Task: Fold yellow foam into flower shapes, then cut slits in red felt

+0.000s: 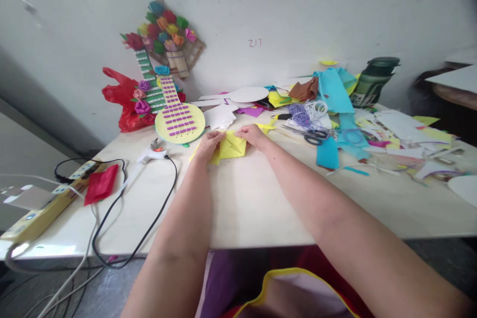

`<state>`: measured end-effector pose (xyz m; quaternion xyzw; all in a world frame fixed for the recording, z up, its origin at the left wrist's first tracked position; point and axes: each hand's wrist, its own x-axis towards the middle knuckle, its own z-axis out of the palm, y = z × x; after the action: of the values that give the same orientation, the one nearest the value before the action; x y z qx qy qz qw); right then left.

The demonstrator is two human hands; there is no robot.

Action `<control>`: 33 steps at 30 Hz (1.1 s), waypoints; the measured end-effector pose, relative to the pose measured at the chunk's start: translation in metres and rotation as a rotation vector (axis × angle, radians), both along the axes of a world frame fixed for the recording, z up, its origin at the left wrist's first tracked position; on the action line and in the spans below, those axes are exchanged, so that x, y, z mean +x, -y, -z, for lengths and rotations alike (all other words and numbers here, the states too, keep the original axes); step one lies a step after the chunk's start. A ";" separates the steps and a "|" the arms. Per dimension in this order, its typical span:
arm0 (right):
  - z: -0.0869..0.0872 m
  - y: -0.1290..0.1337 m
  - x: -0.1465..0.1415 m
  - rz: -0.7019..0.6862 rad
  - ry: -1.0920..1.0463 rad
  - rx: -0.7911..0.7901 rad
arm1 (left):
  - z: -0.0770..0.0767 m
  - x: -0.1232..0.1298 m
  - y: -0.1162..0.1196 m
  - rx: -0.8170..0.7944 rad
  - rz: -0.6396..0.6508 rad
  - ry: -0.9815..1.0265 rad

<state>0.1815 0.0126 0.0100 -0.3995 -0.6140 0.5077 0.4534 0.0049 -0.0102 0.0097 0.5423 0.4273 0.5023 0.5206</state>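
Between my two hands is a creased sheet of yellow crepe paper (234, 146), just above the table. My left hand (211, 144) pinches its left edge, with the fingertips pressed together. On the opposite side, my right hand (253, 135) grips the upper right edge between thumb and fingers. More yellow paper shows behind the right hand. A round yellow paper guitar (180, 121) with purple strips up its neck leans close beyond my left hand. White paper pieces (220, 117) lie right behind the hands.
A white glue gun (152, 153) and its black cord lie left, near a power strip (48, 208) and folded red paper (101, 185). Scissors (315, 136), purple yarn (299, 115), blue crepe paper (334, 90) and scraps spread right. A green bottle (375, 82) stands behind; paper flowers (164, 27) lean against the wall.
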 end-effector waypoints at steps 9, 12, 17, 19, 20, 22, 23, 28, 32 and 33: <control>0.001 0.000 -0.002 0.030 -0.006 0.055 | 0.001 0.000 -0.001 0.050 -0.025 -0.041; 0.001 0.000 -0.004 0.044 -0.008 0.048 | 0.000 0.000 -0.001 0.062 -0.044 -0.041; 0.001 0.000 -0.003 0.019 -0.022 0.070 | -0.003 0.002 0.002 0.032 -0.023 0.019; 0.000 0.002 -0.002 0.001 -0.024 0.067 | -0.003 0.003 0.002 0.011 -0.008 0.024; -0.001 0.002 -0.001 -0.008 -0.024 0.067 | -0.003 0.003 0.002 0.003 -0.006 0.015; -0.002 0.003 -0.001 -0.019 -0.019 0.072 | -0.002 0.004 0.002 -0.002 -0.013 -0.014; -0.002 0.003 -0.002 -0.024 -0.014 0.077 | -0.002 0.004 0.001 0.000 -0.020 -0.029; 0.000 0.002 -0.002 -0.055 -0.004 0.102 | 0.000 0.003 0.000 0.032 -0.049 -0.089; -0.002 0.002 0.001 -0.056 -0.062 0.012 | 0.000 0.003 -0.002 0.058 -0.089 -0.089; -0.003 0.001 0.002 -0.051 -0.080 -0.022 | 0.000 0.003 -0.002 0.067 -0.101 -0.083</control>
<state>0.1839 0.0112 0.0127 -0.3682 -0.5996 0.5414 0.4603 0.0077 -0.0080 0.0094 0.5577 0.4583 0.5187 0.4581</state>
